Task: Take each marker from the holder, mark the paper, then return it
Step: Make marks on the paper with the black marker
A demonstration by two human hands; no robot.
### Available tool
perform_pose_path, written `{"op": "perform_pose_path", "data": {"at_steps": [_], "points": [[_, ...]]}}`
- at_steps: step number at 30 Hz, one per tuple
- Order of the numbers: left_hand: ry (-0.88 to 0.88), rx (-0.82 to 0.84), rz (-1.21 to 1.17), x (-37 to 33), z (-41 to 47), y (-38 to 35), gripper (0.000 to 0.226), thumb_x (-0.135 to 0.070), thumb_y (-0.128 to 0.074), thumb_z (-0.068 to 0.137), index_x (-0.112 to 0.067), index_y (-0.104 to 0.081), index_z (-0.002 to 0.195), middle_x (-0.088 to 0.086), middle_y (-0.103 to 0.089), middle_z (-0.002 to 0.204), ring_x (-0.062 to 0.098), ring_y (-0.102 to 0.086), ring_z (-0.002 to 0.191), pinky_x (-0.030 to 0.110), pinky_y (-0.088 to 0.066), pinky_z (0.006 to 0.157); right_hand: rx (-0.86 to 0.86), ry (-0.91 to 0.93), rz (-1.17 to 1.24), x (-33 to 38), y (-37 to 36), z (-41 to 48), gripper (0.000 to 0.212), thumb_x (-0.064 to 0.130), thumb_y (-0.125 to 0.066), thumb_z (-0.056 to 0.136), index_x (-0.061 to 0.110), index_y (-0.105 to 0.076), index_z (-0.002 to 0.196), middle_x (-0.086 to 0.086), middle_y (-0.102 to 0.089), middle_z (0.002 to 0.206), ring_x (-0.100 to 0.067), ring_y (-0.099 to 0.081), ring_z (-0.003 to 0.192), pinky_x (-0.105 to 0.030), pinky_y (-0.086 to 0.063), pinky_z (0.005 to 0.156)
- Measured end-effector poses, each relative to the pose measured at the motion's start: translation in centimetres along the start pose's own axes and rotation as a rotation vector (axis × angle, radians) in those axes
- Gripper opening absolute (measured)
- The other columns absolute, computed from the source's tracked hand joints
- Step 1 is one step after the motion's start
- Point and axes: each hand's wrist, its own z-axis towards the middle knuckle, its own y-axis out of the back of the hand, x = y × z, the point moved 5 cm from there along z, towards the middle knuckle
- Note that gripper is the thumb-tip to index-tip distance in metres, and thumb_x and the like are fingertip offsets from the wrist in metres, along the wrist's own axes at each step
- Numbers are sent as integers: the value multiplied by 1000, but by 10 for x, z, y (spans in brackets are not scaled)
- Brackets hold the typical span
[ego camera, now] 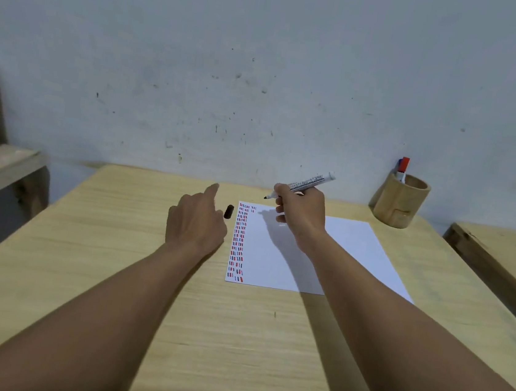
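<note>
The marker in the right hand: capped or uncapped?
Uncapped. The marker's bare tip shows, and its black cap lies on the table.

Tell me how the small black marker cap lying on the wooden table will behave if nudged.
The small black marker cap looks cylindrical and lies on its side, so it would probably roll. It appears tiny and light, likely skidding easily across the smooth wooden table.

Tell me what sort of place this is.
Probably a plain workroom or study corner: a bare wooden table against a scuffed white wall, with a wooden holder of markers and a sheet of paper.
</note>
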Motion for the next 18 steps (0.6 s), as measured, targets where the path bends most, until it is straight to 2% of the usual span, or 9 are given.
{"op": "perform_pose_path", "data": {"at_steps": [3,6,8,10,18], "points": [[15,51,129,11,-5,-9,46,-22,-39,99,-15,-51,143,8,-63,129,32,-49,131,45,-38,106,-2,26,-108,-5,-10,10,27,23,-67,79,-2,-74,87,-4,-68,66,-17,-63,56,-28,-52,51],[8,163,236,13,-3,-18,48,-26,-28,102,-20,-46,146,9,-47,149,29,-26,149,52,-18,120,-19,43,-189,-14,-15,15,28,27,-66,77,0,-75,82,-4,-72,66,-16,-67,56,-38,-59,60],[-23,186,278,12,-1,-21,50,-27,-26,101,-21,-42,149,10,-42,152,29,-23,150,54,-16,120,-32,58,-245,-21,-16,17,30,30,-65,75,3,-73,82,-5,-75,71,-21,-72,66,-41,-60,68],[-37,188,298,13,1,-23,52,-27,-26,101,-20,-40,150,11,-41,153,30,-24,149,56,-16,120,-20,81,-282,-24,-18,19,31,32,-64,74,4,-72,83,-6,-76,75,-24,-74,73,-41,-60,70],[-26,208,307,16,3,-26,55,-29,-25,100,-20,-36,153,12,-35,158,31,-20,151,57,-14,120,-4,127,-391,-29,-22,25,31,29,-65,79,0,-73,77,-8,-76,70,-24,-73,74,-31,-53,63]]}}
